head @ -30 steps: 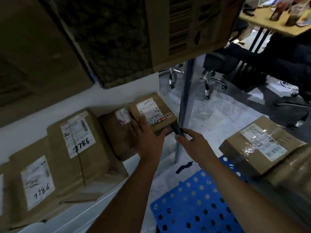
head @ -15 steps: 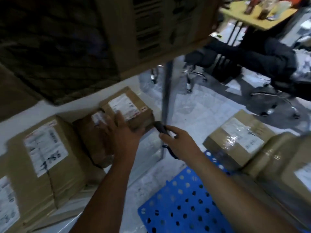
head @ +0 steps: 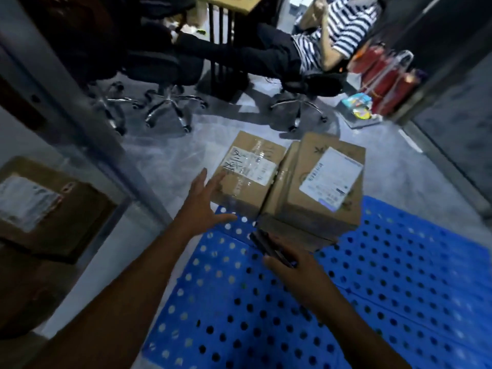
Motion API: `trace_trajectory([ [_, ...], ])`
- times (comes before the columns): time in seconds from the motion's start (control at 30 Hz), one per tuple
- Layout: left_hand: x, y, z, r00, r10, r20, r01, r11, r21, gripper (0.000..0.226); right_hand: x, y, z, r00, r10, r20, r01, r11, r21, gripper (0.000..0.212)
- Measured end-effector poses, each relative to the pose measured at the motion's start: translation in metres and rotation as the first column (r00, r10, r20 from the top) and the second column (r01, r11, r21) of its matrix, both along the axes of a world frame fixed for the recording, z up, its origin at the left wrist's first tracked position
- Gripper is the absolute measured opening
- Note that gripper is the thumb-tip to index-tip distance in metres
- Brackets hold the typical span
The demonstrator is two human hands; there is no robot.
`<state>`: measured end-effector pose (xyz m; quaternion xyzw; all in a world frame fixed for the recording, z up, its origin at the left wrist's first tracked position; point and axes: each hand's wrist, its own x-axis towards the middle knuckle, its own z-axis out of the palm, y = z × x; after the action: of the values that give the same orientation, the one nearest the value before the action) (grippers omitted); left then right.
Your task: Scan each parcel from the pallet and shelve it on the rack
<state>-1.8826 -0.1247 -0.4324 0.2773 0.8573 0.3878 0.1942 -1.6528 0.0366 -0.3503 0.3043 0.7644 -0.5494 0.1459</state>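
Two brown cardboard parcels stand side by side at the far edge of the blue perforated pallet [head: 386, 288]. The left parcel [head: 247, 182] carries a taped white label with handwriting. The right parcel [head: 322, 198] is taller and has a printed white label. My left hand [head: 205, 206] is open with fingers spread, at the left parcel's near left corner. My right hand [head: 290, 262] grips a dark handheld scanner [head: 269, 245] that points toward the base of the right parcel. A shelved parcel [head: 40, 206] sits on the rack at the left edge.
The rack's grey upright post [head: 87, 134] slants between the shelf and the pallet. Office chairs with chrome bases [head: 170, 107] stand behind the parcels. A person in a striped shirt [head: 343, 30] sits at a desk. Red bags [head: 386, 75] stand at the far right.
My view has swung right from the rack to the pallet. My left hand has let go of the shelved parcel and reached to the left pallet parcel. My right hand still holds the scanner.
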Motion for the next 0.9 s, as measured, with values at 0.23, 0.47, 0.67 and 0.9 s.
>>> trace_trajectory([
  [0.23,-0.048,0.031,-0.029,0.995,-0.068,-0.07,0.068,0.998,-0.004,0.102,0.053,0.007,-0.006,0.992,-0.106,0.062,0.106,0.994,-0.01,0.043],
  [0.47,0.012,-0.023,-0.029,0.979,0.201,-0.025,-0.198,0.977,0.076,0.096,0.076,-0.008,-0.004,0.984,-0.146,0.1,0.148,0.989,-0.02,0.049],
  [0.67,0.129,-0.11,-0.019,0.944,0.329,0.016,-0.329,0.941,0.078,0.088,0.093,-0.01,-0.012,1.0,-0.018,0.024,0.017,0.999,0.045,0.053],
  [0.9,0.306,-0.143,-0.018,0.947,0.32,0.012,-0.32,0.946,0.053,0.091,0.113,-0.008,-0.013,0.944,0.329,0.023,-0.33,0.942,0.063,0.053],
])
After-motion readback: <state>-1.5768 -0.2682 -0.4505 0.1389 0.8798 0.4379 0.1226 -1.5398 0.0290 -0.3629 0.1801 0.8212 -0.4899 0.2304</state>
